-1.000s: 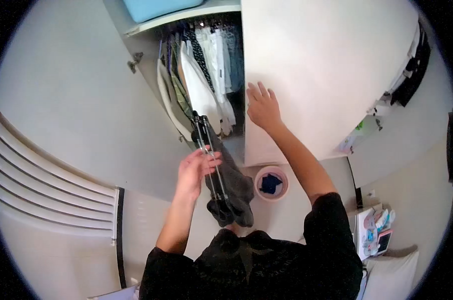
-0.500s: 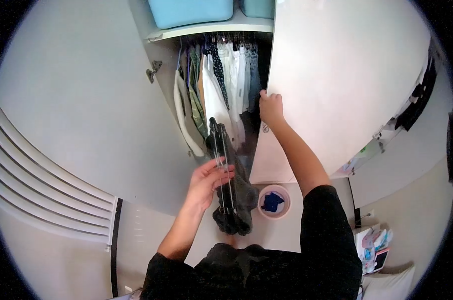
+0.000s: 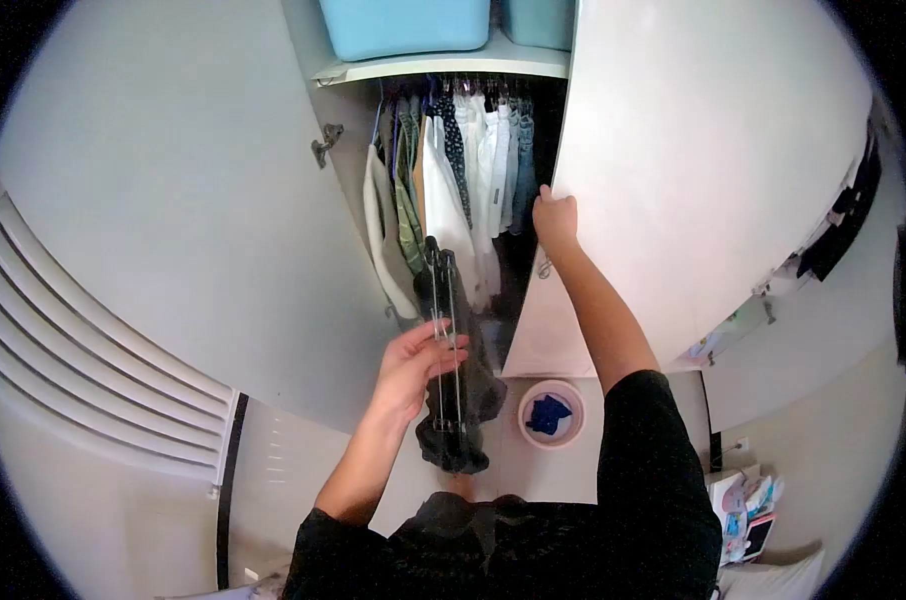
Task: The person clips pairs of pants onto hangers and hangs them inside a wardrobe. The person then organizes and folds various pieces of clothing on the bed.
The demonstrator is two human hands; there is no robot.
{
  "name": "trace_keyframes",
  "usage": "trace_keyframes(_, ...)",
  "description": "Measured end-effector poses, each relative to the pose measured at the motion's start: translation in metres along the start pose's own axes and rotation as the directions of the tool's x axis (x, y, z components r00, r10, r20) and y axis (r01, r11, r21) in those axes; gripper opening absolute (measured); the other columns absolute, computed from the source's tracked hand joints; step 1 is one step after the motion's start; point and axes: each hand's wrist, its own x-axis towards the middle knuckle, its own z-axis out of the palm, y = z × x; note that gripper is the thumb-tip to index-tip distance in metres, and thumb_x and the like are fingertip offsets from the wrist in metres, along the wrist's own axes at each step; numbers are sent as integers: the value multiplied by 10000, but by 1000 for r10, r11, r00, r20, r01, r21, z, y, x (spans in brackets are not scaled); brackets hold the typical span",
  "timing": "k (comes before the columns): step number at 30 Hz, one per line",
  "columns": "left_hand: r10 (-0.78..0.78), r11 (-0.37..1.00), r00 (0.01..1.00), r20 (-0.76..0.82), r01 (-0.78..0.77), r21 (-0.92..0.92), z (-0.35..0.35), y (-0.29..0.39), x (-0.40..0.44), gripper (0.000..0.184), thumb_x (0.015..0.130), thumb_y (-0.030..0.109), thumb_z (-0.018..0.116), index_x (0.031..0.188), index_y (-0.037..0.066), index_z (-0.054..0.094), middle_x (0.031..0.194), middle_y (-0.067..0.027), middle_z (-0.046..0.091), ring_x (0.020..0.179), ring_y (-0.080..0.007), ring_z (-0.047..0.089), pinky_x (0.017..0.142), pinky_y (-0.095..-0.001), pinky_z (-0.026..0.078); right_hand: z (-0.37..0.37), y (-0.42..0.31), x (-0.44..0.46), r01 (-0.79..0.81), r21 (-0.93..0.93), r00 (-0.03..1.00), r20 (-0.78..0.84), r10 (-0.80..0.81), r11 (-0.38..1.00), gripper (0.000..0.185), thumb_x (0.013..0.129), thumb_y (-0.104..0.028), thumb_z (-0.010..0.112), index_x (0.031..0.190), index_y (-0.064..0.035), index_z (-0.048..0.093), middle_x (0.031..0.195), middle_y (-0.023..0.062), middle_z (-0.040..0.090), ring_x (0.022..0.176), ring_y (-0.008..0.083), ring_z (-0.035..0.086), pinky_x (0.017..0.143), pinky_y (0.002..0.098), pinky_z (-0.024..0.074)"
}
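My left hand point(image 3: 410, 368) is closed around a metal clip hanger point(image 3: 456, 390) in front of the wardrobe. Dark grey clothing point(image 3: 486, 388) hangs along the hanger; its exact kind is hard to make out. My right hand point(image 3: 556, 222) grips the edge of the white right-hand wardrobe door point(image 3: 693, 180), which stands open. Behind the hanger, inside the wardrobe, a row of clothes hangs from a rail, with a white garment point(image 3: 443, 185), a green one point(image 3: 407, 200) and pale trousers point(image 3: 488, 180) among them.
Blue storage bins point(image 3: 408, 28) rest on the shelf point(image 3: 438, 66) above the rail. The left wardrobe door point(image 3: 173, 200) is open too. A pink bucket point(image 3: 525, 420) with a dark blue cloth point(image 3: 549, 413) inside stands on the floor. White slatted bars point(image 3: 103, 380) are at the left.
The view has shifted, so the wardrobe and its doors sit slightly further right and lower. The dark clothing has swung a little left. Both hands keep their grip.
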Motion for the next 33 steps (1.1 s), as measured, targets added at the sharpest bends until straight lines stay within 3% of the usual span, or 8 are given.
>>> trace_keyframes(3, 2, 1000, 1000, -12, -2, -8, -1, 2, 1, 332, 975, 14, 537, 1304, 0, 580, 1118, -202, 710, 923, -246, 727, 811, -328, 594, -7, 3, -3, 73, -23, 997, 33, -73, 997, 153, 893, -142, 599, 967, -123, 732, 1096, 20, 601, 781, 187, 638, 682, 363, 420)
trace_keyframes(6, 1, 1000, 1000, -22, -2, -22, 0, 1, 3, 334, 978, 18, 545, 1310, -1, 576, 1107, -196, 713, 917, -239, 726, 811, -323, 592, 0, 1, -6, 1, -7, 999, -50, -1, 1000, 145, 885, -142, 605, 953, -123, 732, 1094, 23, 604, 813, 182, 632, 676, 362, 423)
trace_keyframes(12, 6, 1000, 1000, -27, -6, -5, 0, 1, 5, 348, 964, 9, 576, 1311, 1, 575, 1100, -180, 719, 915, -223, 720, 808, -309, 585, -4, 5, -15, 51, -9, 999, -14, -51, 999, 158, 888, -146, 610, 994, -125, 725, 1118, 28, 610, 834, 176, 633, 691, 354, 426)
trace_keyframes(15, 15, 1000, 999, -34, -16, -9, -2, 1, 6, 357, 951, -4, 585, 1308, 0, 575, 1098, -175, 720, 910, -218, 718, 807, -310, 583, -1, 2, -14, -10, 33, 999, -47, 12, 999, 157, 889, -149, 616, 1005, -122, 718, 1093, 30, 606, 830, 183, 636, 697, 349, 427)
trace_keyframes(18, 15, 1000, 998, -59, -15, -2, -4, 2, 5, 363, 939, -15, 586, 1302, 0, 578, 1090, -171, 722, 904, -214, 718, 805, -311, 581, -6, 2, -34, 34, 123, 987, -157, -14, 992, 143, 936, -119, 553, 841, -71, 649, 1056, 72, 612, 632, 274, 607, 705, 408, 410)
trace_keyframes(21, 3, 1000, 998, -62, -2, 7, 1, 2, 7, 355, 932, -21, 578, 1286, 0, 588, 1082, -168, 723, 903, -213, 717, 803, -309, 580, -24, 10, -67, 51, 52, 997, -56, -48, 997, 123, 889, -129, 609, 970, -102, 696, 1096, 34, 588, 764, 198, 646, 736, 371, 434)
trace_keyframes(28, -4, 1000, 1000, -17, 5, 25, 17, -9, 14, 337, 939, 16, 586, 1275, -4, 593, 1074, -162, 725, 906, -221, 716, 818, -329, 577, -46, 28, -124, 137, 148, 966, -237, -99, 979, 78, 873, -105, 577, 870, -92, 654, 1050, 64, 572, 680, 224, 616, 737, 363, 426)
trace_keyframes(33, 2, 1000, 999, 35, -3, 30, 25, -15, 12, 347, 940, 21, 593, 1285, -13, 584, 1088, -174, 720, 914, -228, 713, 824, -329, 573, -59, 34, -143, 145, 137, 974, -196, -117, 980, 76, 873, -108, 575, 848, -94, 645, 996, 64, 562, 658, 219, 594, 702, 362, 421)
